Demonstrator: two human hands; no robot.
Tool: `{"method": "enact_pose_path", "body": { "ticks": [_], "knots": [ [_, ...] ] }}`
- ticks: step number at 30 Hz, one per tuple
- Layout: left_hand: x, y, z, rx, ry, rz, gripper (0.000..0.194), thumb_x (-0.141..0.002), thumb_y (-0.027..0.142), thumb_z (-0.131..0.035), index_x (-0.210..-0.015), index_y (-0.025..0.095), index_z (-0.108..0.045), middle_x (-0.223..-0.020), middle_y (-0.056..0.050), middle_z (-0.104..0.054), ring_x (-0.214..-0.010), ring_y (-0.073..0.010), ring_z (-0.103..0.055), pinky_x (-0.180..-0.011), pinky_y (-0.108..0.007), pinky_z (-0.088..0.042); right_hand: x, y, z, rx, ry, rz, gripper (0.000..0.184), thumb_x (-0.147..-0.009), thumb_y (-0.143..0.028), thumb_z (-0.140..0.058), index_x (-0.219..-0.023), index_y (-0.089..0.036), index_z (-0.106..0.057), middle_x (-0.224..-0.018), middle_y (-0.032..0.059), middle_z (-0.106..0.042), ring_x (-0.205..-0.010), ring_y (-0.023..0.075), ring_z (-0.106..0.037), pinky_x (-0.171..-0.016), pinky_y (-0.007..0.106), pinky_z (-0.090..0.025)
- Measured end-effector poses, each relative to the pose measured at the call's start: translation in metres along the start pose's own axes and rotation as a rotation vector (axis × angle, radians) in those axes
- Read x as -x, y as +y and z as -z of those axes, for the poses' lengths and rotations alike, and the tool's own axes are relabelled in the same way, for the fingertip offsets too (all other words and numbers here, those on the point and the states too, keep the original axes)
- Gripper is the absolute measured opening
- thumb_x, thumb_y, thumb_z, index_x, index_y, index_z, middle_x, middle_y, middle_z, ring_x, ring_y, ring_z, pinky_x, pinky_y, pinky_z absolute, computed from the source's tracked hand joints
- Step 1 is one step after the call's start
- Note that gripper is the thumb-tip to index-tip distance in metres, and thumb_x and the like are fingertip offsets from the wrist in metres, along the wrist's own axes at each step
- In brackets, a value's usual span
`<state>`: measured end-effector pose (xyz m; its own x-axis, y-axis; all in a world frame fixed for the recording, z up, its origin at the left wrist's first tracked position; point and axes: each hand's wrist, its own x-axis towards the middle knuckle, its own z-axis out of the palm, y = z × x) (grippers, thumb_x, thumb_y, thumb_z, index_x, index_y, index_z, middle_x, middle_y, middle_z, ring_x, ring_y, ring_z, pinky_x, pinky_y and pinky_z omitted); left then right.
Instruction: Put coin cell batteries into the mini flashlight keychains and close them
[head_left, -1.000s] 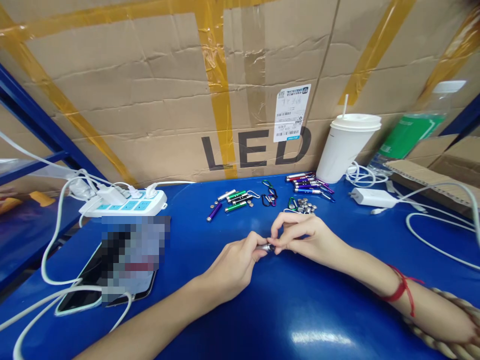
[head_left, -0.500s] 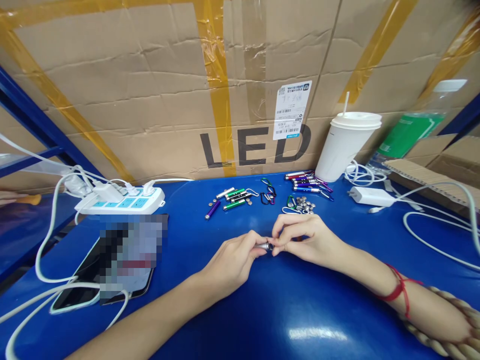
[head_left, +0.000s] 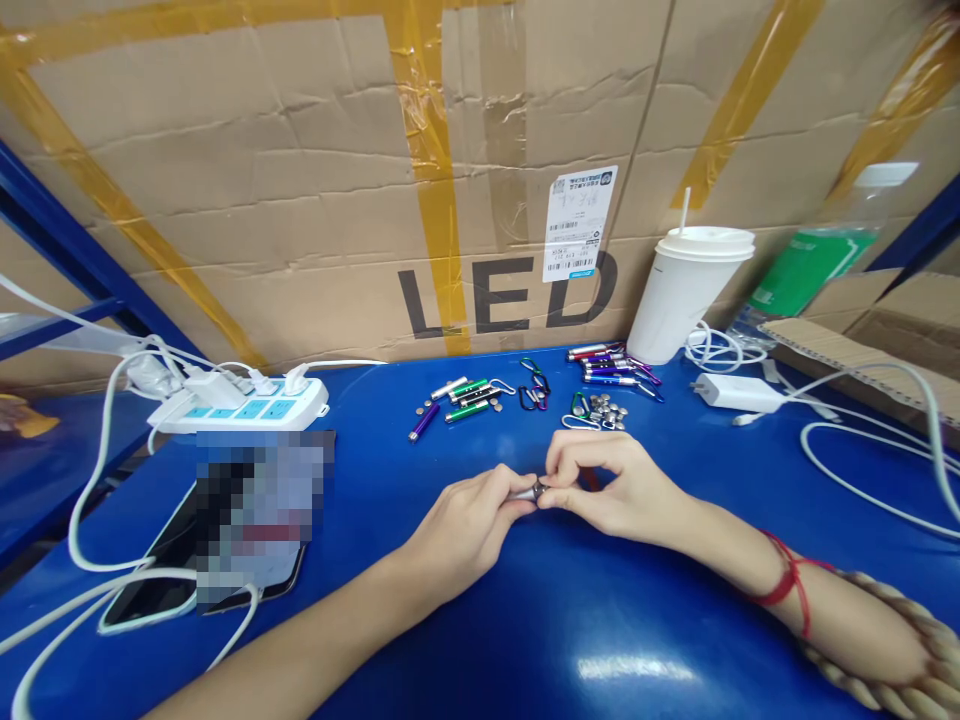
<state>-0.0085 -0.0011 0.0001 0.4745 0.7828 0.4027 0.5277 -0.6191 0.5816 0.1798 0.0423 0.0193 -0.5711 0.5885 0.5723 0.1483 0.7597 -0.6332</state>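
My left hand (head_left: 471, 515) pinches a small silver keychain flashlight tube (head_left: 523, 493), its end pointing right. The closed fingertips of my right hand (head_left: 611, 475) press at that end; what sits between them is mostly hidden. Beyond the hands lie several slim flashlights in silver, green, black and purple, among them a purple flashlight (head_left: 424, 422) and a green flashlight (head_left: 466, 411). Loose button cells (head_left: 609, 411) are piled just past my right hand, beside a green carabiner (head_left: 580, 404). More flashlights with clips, including a blue flashlight (head_left: 611, 379), lie behind the pile.
A white power strip (head_left: 247, 405) and phones (head_left: 154, 570) with white cables occupy the left. At right stand a white paper cup (head_left: 686, 300) and a bottle (head_left: 814, 265), near a charger (head_left: 739, 393). A large cardboard box (head_left: 322, 200) closes off the back of the blue table (head_left: 465, 640).
The right fingertips have closed in on the end of the silver tube, covering more of its opening. The left hand keeps its hold. The view has shifted slightly.
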Motion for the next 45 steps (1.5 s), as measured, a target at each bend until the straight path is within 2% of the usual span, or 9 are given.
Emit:
{"method": "enact_pose_path", "body": {
  "ticks": [7, 14, 19, 26, 30, 32, 35, 38, 45],
  "knots": [
    [-0.0021, 0.0028, 0.0016, -0.02, 0.039, 0.025, 0.01, -0.092, 0.02, -0.039, -0.096, 0.019, -0.049, -0.093, -0.004, -0.067, -0.082, -0.0153, -0.065, -0.07, -0.023, -0.05, -0.0021, 0.0003, -0.0007, -0.05, -0.017, -0.107, 0.029, -0.078, -0.031, -0.065, -0.057, -0.013, -0.057, -0.064, 0.0023, -0.058, -0.051, 0.0067, -0.049, -0.045, 0.017, -0.037],
    [-0.0027, 0.0048, 0.0033, -0.09, 0.024, -0.007, 0.026, -0.093, 0.02, -0.035, -0.115, 0.018, -0.05, -0.103, -0.006, -0.065, -0.09, -0.016, -0.063, -0.08, -0.028, -0.049, -0.0024, 0.0022, -0.0004, -0.004, -0.036, -0.124, 0.032, -0.08, -0.037, -0.061, -0.06, -0.013, -0.058, -0.064, 0.0023, -0.058, -0.051, 0.0069, -0.047, -0.045, 0.018, -0.037],
    [-0.0042, 0.0054, 0.0034, -0.141, 0.029, -0.013, 0.025, -0.093, 0.018, -0.035, -0.107, 0.018, -0.055, -0.093, -0.005, -0.066, -0.083, -0.0161, -0.062, -0.075, -0.027, -0.049, -0.0006, 0.0066, -0.0018, 0.085, -0.065, -0.148, 0.036, -0.082, -0.043, -0.059, -0.06, -0.014, -0.058, -0.062, 0.0017, -0.057, -0.051, 0.0075, -0.047, -0.046, 0.019, -0.036],
    [-0.0041, 0.0083, 0.0045, -0.103, -0.001, 0.058, 0.024, -0.09, 0.013, -0.032, -0.104, 0.016, -0.051, -0.087, -0.005, -0.064, -0.076, -0.0142, -0.062, -0.07, -0.023, -0.048, 0.0007, 0.0062, 0.0001, 0.182, -0.055, -0.084, 0.03, -0.081, -0.039, -0.061, -0.063, -0.015, -0.062, -0.063, 0.0009, -0.059, -0.051, 0.0069, -0.049, -0.048, 0.019, -0.036],
    [-0.0054, 0.008, 0.0044, -0.084, 0.013, 0.119, 0.025, -0.09, 0.015, -0.03, -0.106, 0.016, -0.049, -0.079, -0.004, -0.061, -0.072, -0.0142, -0.06, -0.069, -0.023, -0.047, 0.0001, 0.0058, 0.0034, 0.177, 0.057, -0.043, 0.02, -0.079, -0.035, -0.064, -0.085, -0.016, -0.067, -0.068, 0.0005, -0.061, -0.046, 0.0048, -0.046, -0.046, 0.017, -0.039],
    [-0.0059, 0.0074, 0.0046, -0.084, 0.017, 0.131, 0.025, -0.09, 0.015, -0.03, -0.106, 0.016, -0.049, -0.077, -0.003, -0.06, -0.071, -0.0141, -0.059, -0.069, -0.023, -0.047, -0.001, 0.0056, 0.004, 0.147, 0.057, -0.018, 0.022, -0.079, -0.032, -0.064, -0.094, -0.016, -0.068, -0.072, 0.0019, -0.063, -0.047, 0.005, -0.047, -0.047, 0.018, -0.041],
    [-0.0059, 0.0061, 0.0051, -0.104, 0.019, 0.127, 0.026, -0.09, 0.016, -0.028, -0.106, 0.016, -0.049, -0.074, -0.002, -0.058, -0.068, -0.0139, -0.058, -0.068, -0.023, -0.046, -0.0031, 0.004, 0.0032, 0.072, 0.021, 0.023, 0.018, -0.081, -0.032, -0.062, -0.083, -0.015, -0.07, -0.075, 0.0044, -0.064, -0.055, 0.0077, -0.053, -0.049, 0.019, -0.044],
    [-0.0054, 0.005, 0.0056, -0.117, 0.023, 0.114, 0.027, -0.091, 0.018, -0.027, -0.108, 0.016, -0.047, -0.071, -0.002, -0.057, -0.065, -0.0138, -0.056, -0.066, -0.024, -0.046, -0.0048, 0.0019, 0.0019, -0.016, 0.019, -0.001, 0.021, -0.082, -0.03, -0.061, -0.071, -0.013, -0.069, -0.073, 0.005, -0.062, -0.054, 0.0072, -0.053, -0.046, 0.018, -0.043],
    [-0.0056, 0.0072, 0.0059, -0.085, 0.005, 0.12, 0.025, -0.092, 0.018, -0.027, -0.102, 0.017, -0.05, -0.072, -0.001, -0.057, -0.065, -0.0131, -0.055, -0.066, -0.023, -0.044, -0.0041, 0.0024, 0.0009, -0.106, 0.023, -0.102, 0.017, -0.078, -0.031, -0.066, -0.082, -0.015, -0.07, -0.077, 0.0038, -0.062, -0.046, 0.0043, -0.05, -0.041, 0.017, -0.044]
  ]
}}
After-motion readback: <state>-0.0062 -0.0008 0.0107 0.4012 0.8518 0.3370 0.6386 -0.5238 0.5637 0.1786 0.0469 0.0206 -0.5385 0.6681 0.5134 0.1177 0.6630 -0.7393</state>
